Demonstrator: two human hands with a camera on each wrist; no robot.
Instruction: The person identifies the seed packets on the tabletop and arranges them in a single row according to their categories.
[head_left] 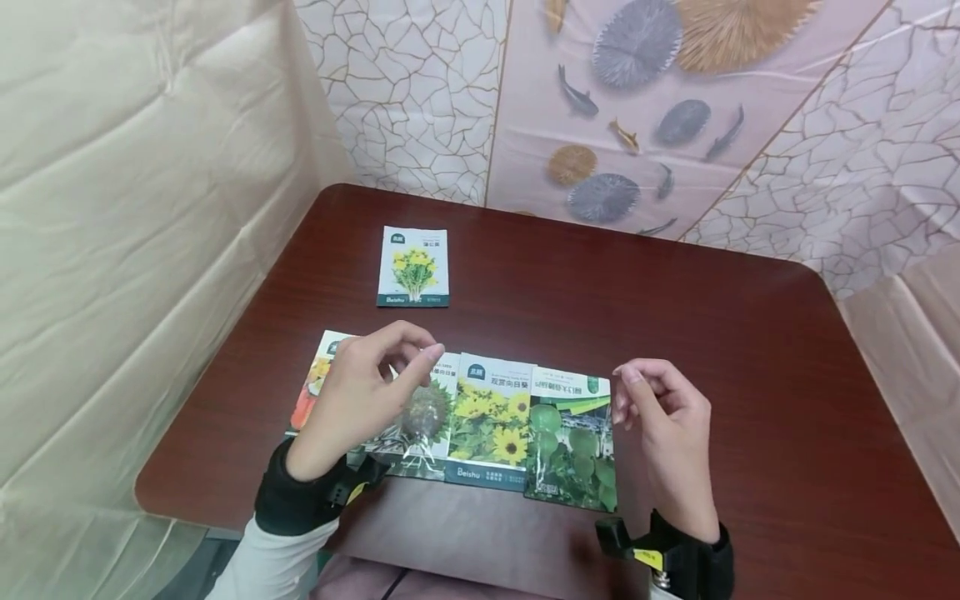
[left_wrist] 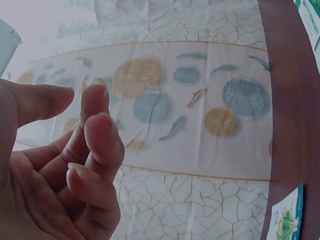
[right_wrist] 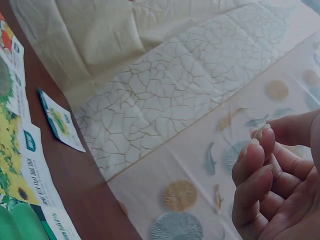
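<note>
Several seed packets lie side by side in a row on the table. A packet with orange and red pictures (head_left: 307,389) is at the row's left end, partly behind my left hand (head_left: 371,387). Beside it is a packet with a round spiky head (head_left: 426,414), then a yellow sunflower packet (head_left: 491,421), then a packet with round green fruits (head_left: 572,440). My left hand hovers over the row, fingers loosely bent, with nothing in it. Near the top right corner of the green packet, my right hand (head_left: 667,414) is held up, loosely bent and holding nothing.
A single packet with a leafy yellow-flowered plant (head_left: 413,267) lies farther back on the dark red-brown table (head_left: 600,292). Patterned cloth (head_left: 420,100) hangs behind the table, and a cream curtain (head_left: 150,208) hangs along the left side.
</note>
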